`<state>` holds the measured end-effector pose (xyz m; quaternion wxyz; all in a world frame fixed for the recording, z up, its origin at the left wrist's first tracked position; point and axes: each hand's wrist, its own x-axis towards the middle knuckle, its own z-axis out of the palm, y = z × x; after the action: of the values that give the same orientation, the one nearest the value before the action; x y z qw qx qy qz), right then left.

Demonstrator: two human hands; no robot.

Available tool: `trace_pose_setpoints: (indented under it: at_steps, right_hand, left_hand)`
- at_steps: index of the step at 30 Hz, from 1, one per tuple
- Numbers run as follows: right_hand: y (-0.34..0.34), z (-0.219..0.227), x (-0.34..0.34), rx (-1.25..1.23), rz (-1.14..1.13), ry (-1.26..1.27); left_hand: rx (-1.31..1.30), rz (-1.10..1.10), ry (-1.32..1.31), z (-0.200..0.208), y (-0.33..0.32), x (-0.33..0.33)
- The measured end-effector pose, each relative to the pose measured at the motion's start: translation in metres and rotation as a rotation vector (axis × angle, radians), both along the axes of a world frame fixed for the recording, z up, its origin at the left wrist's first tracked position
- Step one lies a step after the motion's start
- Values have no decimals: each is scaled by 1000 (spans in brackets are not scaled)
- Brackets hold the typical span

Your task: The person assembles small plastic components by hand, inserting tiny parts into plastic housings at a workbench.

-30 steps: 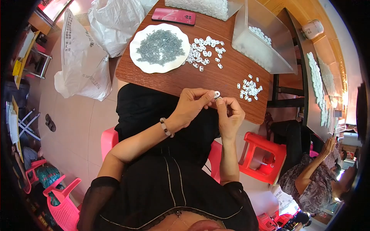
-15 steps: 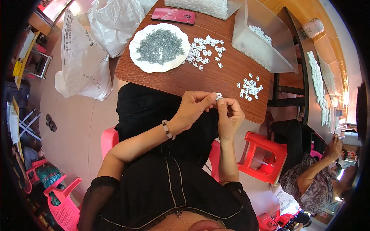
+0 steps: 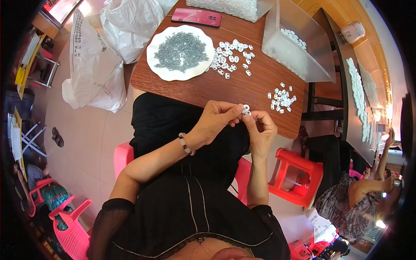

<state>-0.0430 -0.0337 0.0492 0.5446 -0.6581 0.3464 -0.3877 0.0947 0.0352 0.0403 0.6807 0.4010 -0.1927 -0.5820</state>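
Note:
Just past the table's near edge, my left hand (image 3: 219, 119) and my right hand (image 3: 262, 132) meet fingertip to fingertip. Between them is a small white plastic piece with a round hole (image 3: 246, 107), pinched by the left thumb and fingers. The right thumb and forefinger press against its lower end, where a second white part seems to sit; the fingers partly hide it. A scalloped white plate (image 3: 151, 58) holds many small grey screws (image 3: 180, 52). Beside it lies a scatter of white two-hole pieces (image 3: 229, 56), and a smaller group of white pieces (image 3: 281, 100) is near the table's right corner.
A translucent bin (image 3: 286, 56) with white pieces stands at the back right, and a pink phone (image 3: 196, 17) lies behind the plate. White sacks (image 3: 97, 65) are left of the brown table (image 3: 182, 91). A red stool (image 3: 297, 175) and another person (image 3: 346, 199) are to the right.
My hands stay together in nearly the same place; the white piece between the fingertips has turned slightly and shows more. The person at right has raised an arm.

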Motion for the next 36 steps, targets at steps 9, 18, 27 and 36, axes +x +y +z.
trace_pose_setpoints:
  at_steps: [9, 18, 27, 36]
  right_hand:
    - [2, 12, 6, 129, 118, -295]
    - [-4, -2, -1, 100, 353, -228]
    - [5, 6, 3, 182, 328, -286]
    - [6, 0, 8, 17, 295, -304]
  left_hand:
    - [1, -103, -4, 10, 4, 2]
    - [-44, -145, -34, 14, 8, 3]
    - [-92, -147, -37, 15, 9, 5]
    - [-64, -56, -90, 20, 11, -3]
